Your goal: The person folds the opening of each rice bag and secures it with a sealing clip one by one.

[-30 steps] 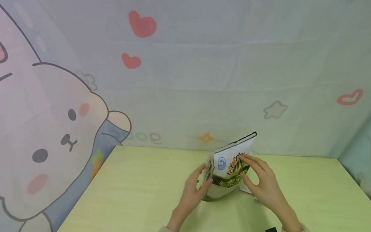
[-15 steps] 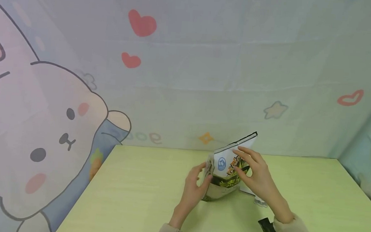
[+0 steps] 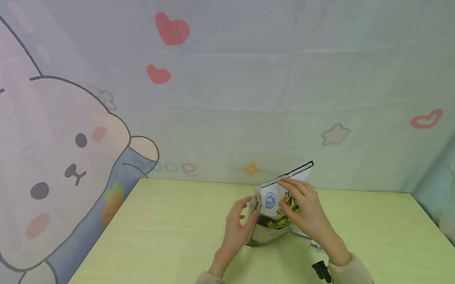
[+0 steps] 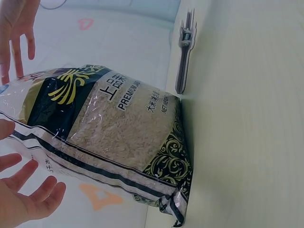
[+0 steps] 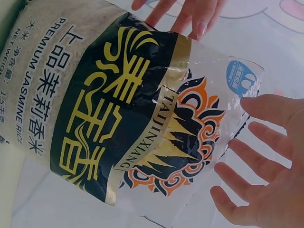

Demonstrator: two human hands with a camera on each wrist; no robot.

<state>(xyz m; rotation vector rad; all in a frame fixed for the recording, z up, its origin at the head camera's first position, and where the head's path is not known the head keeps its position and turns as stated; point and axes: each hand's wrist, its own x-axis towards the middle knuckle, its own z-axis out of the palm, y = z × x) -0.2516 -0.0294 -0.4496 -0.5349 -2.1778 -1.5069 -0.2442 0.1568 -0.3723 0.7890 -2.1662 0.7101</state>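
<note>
A clear bag of jasmine rice (image 3: 271, 235) stands on the table, its flat top edge slanting up to the right. My left hand (image 3: 238, 228) is at the bag's left side, thumb in front and fingers behind, loosely bent. In the left wrist view, those fingers (image 4: 45, 197) spread beside the striped side seam without a visible pinch. My right hand (image 3: 309, 213) is in front of the bag's upper right part. The right wrist view shows its thumb (image 5: 273, 111) by the round blue mark and its other fingers spread near the top edge.
Behind the bag to the right, a flat white, dark-edged item (image 3: 301, 232) lies on the pale green table (image 3: 173, 235), with a clip-like part (image 4: 186, 37) on it. A cartoon-printed cloth (image 3: 231, 94) hangs along the table's back edge.
My right hand has moved left and slightly up across the bag's front, toward its top edge. The left hand and the bag stay nearly in place.
</note>
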